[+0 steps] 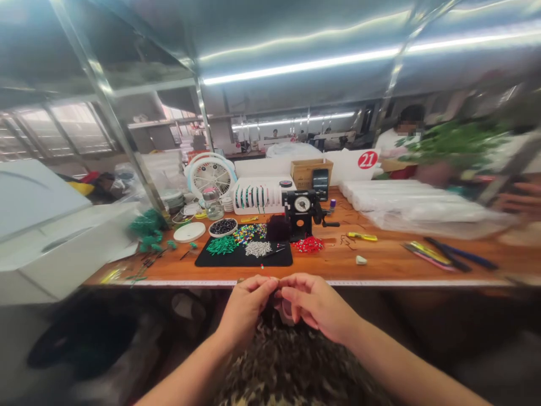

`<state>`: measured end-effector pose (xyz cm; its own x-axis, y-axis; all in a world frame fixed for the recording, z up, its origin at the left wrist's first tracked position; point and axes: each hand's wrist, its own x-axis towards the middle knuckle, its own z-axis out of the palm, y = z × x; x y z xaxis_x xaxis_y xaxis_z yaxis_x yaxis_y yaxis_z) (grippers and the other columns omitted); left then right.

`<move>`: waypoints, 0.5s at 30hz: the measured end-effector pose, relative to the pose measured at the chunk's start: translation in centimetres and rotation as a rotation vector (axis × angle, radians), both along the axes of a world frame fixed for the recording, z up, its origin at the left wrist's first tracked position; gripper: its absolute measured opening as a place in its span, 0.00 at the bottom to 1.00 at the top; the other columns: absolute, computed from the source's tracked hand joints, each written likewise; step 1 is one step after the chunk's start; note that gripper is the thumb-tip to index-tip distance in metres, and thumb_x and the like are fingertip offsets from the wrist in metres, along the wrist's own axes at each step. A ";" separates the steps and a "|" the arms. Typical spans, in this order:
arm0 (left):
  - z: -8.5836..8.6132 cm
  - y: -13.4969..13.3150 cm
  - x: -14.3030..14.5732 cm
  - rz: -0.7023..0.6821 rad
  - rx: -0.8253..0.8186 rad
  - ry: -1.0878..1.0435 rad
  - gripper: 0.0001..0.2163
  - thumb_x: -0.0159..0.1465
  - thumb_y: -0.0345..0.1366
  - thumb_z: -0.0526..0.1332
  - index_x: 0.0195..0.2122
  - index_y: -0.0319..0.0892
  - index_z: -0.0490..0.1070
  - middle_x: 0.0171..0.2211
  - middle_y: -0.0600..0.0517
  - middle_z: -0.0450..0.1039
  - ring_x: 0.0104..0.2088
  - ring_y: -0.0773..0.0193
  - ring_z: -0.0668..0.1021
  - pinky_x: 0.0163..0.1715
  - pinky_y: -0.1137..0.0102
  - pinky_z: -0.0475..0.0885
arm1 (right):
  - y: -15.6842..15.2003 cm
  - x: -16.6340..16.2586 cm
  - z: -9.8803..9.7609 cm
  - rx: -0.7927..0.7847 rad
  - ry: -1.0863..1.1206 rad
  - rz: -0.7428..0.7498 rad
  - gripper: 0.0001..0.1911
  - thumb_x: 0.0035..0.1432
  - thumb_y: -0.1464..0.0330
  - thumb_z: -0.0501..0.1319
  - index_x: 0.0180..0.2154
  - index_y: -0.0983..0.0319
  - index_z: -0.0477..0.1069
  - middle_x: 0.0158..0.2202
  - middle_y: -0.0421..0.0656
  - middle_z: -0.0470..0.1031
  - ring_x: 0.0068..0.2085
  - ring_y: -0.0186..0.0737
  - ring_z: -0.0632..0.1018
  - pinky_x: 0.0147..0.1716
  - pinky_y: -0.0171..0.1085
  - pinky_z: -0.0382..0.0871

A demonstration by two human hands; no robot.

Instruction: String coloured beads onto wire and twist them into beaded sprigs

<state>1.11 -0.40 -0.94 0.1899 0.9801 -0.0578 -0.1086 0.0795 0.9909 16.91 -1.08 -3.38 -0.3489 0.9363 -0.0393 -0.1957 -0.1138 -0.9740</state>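
Note:
My left hand (246,303) and my right hand (318,300) meet just in front of the table's edge, fingertips together. Thumb and finger of each are closed in a pinch, and whatever is between them is too small to make out. Beyond them a black mat (243,260) carries green pieces (222,245), multicoloured beads (245,233) and silvery pieces (258,248). A pile of red pieces (308,244) lies at the mat's right. Behind it stands a black hand-crank machine (300,214) with a round dial.
Left of the machine are a rack of spools (258,197), a glass jar (213,206), a dish of black beads (223,226) and a fan (211,177). Rightward lie a yellow cutter (362,237), pliers-like tools (459,254) and plastic-wrapped rolls (406,197). A person (399,141) sits beyond.

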 end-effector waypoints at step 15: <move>0.4 -0.2 -3.6 0.121 0.004 -0.036 0.08 0.50 0.37 0.68 0.28 0.38 0.75 0.17 0.56 0.64 0.18 0.73 0.62 0.18 0.77 0.55 | -1.1 3.2 2.7 0.143 -0.268 -0.080 0.10 0.52 0.64 0.62 0.24 0.64 0.73 0.13 0.35 0.63 0.14 0.25 0.60 0.12 0.29 0.49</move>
